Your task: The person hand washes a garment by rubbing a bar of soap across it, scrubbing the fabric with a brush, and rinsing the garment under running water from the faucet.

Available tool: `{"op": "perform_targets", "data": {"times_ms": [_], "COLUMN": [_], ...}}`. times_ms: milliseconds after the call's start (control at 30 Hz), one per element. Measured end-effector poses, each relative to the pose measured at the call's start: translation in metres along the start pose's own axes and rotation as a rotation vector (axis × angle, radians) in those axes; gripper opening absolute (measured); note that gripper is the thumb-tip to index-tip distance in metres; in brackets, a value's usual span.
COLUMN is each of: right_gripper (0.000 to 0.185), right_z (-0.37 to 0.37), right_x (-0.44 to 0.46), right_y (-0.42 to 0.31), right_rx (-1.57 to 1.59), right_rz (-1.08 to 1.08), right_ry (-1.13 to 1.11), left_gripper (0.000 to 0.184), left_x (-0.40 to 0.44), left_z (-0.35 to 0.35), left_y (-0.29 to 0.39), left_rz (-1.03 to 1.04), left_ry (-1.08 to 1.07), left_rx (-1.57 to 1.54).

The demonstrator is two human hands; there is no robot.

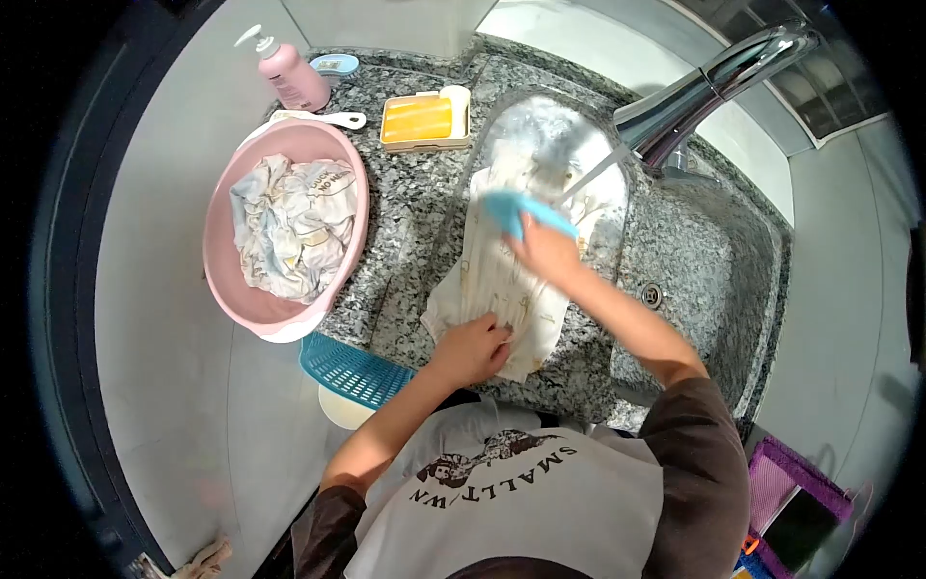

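A wet white garment with brownish marks lies spread over the sloping stone washboard side of the sink, its upper part under the running water. My left hand presses on its lower left part, fingers curled into the fabric. Higher up, my right hand is closed around a light blue scrub brush, which is smeared by motion. The brush's underside is hidden, so I cannot tell whether it touches the cloth. Water pours from the chrome faucet just beyond the brush.
A pink basin of crumpled printed clothes stands at left. Behind it are a pink pump bottle, a blue-and-white brush and a soap box with yellow bars. The sink basin with its drain is at right; a blue perforated basket sits below the counter.
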State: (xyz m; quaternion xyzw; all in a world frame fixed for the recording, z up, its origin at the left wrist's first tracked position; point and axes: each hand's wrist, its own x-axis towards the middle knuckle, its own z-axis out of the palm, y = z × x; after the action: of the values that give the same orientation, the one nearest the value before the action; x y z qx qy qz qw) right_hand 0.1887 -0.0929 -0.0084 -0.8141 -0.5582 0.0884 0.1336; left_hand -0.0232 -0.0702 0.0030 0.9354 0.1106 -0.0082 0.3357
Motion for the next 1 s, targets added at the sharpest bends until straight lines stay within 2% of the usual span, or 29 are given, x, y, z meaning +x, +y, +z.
{"op": "perform_targets", "data": {"times_ms": [33,133,167,233,267,300,367,400,467,500,533,600,633,667,733,800,833,900,967,1000], "right_gripper": [0.055,0.055,0.050,0.047,0.047,0.044,0.042,0.041,0.048,0.048,0.047,0.047,0.048,0.047,0.046,0.046,0.045,0.045,0.046,0.046], "right_z": [0.010,-0.005,0.012,0.030,0.020,0.019,0.026,0.028,0.013,0.010,0.002,-0.017,0.008,-0.007,-0.007,0.009,0.026,0.015,0.023,0.017], "right_x": [-0.027,-0.066,-0.059,-0.031,-0.013,0.001,0.035,0.047,0.059,0.055,0.043,0.005,-0.017,-0.040,-0.059,-0.065,-0.056,-0.026,0.001,0.006], "right_y": [-0.005,-0.027,-0.008,0.032,0.044,0.061,0.094,0.110,0.111,0.107,0.085,0.035,0.032,0.006,-0.008,0.005,0.030,0.052,0.093,0.094], "right_rx": [-0.089,-0.017,-0.075,-0.200,-0.185,-0.330,-0.286,-0.319,-0.316,-0.318,-0.140,0.026,-0.164,-0.167,-0.113,-0.086,-0.100,-0.177,-0.295,-0.292], "right_rz": [-0.154,-0.117,-0.093,-0.026,0.050,0.004,0.087,0.050,0.108,0.109,0.174,0.107,-0.060,-0.133,-0.119,-0.134,-0.167,0.069,-0.037,-0.034], "right_ry": [0.139,0.013,-0.001,0.113,0.014,0.110,0.176,0.227,0.169,0.175,0.058,0.003,0.112,0.062,0.004,-0.031,0.068,0.000,0.171,0.168], "left_gripper": [0.022,0.022,0.022,0.020,0.020,0.020,0.019,0.018,0.017,0.017,0.016,0.016,0.016,0.016,0.015,0.016,0.016,0.016,0.016,0.014], "left_x": [0.001,0.001,0.000,0.000,0.002,0.003,0.000,0.000,-0.001,-0.002,-0.003,-0.004,-0.004,-0.005,-0.006,-0.009,-0.010,-0.014,-0.016,-0.017], "left_z": [0.000,-0.003,-0.003,-0.003,-0.004,-0.005,-0.005,-0.004,-0.005,-0.006,-0.007,-0.007,-0.007,-0.008,-0.010,-0.009,-0.008,-0.006,-0.007,-0.009], "left_y": [0.000,0.000,0.000,-0.001,-0.001,-0.002,-0.002,-0.002,0.000,0.000,-0.001,-0.001,0.000,0.000,-0.001,-0.003,-0.004,-0.006,-0.008,-0.006], "left_rz": [0.009,0.028,0.031,0.041,0.046,0.053,0.054,0.044,0.042,0.044,0.044,0.046,0.048,0.049,0.090,0.106,0.124,0.144,0.161,0.152], "left_ry": [0.016,-0.021,-0.026,-0.011,-0.013,-0.033,-0.064,-0.036,-0.005,0.018,0.040,0.061,0.080,0.078,0.090,0.099,0.108,0.131,0.163,0.225], "left_rx": [0.007,-0.005,-0.008,-0.009,-0.007,0.004,0.013,0.001,-0.008,-0.025,-0.043,-0.055,-0.067,-0.069,-0.086,-0.072,-0.059,-0.082,-0.099,-0.144]}}
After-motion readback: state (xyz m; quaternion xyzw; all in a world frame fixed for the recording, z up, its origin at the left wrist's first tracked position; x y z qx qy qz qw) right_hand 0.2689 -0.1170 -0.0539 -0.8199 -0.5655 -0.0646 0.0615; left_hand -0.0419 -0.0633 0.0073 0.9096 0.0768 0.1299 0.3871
